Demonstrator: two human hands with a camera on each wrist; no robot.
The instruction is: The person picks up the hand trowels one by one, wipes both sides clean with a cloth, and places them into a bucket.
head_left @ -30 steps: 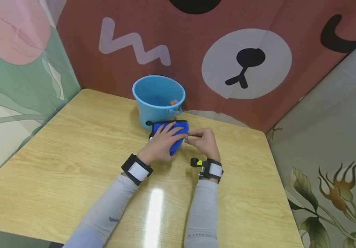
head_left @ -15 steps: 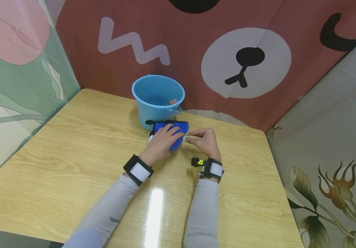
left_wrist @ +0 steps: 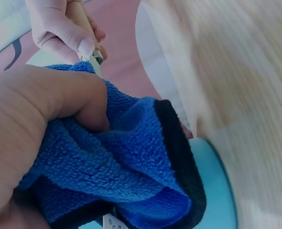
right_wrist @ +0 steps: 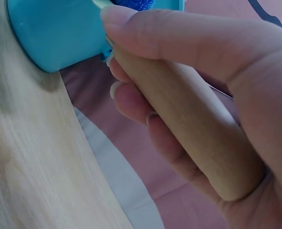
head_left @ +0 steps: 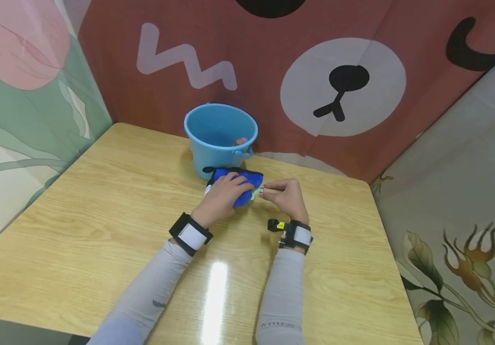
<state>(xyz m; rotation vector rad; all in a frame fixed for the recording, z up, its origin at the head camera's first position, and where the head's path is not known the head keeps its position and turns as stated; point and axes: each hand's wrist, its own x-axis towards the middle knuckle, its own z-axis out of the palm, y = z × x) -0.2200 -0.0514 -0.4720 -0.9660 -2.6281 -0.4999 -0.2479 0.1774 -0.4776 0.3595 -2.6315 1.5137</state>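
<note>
Left hand (head_left: pixel 223 199) grips a blue cloth (head_left: pixel 240 184) at centre frame, just below the blue bucket (head_left: pixel 220 136) on the desk (head_left: pixel 100 211), while the right hand (head_left: pixel 285 196) holds a wooden-handled tool (right_wrist: pixel 179 119) against it.

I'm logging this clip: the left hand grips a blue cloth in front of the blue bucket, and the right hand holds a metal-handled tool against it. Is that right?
Not quite. The tool's handle is wood, not metal, as the right wrist view shows. The rest stands: the left hand grips the blue cloth in front of the blue bucket, and the right hand holds the tool against it.
</note>
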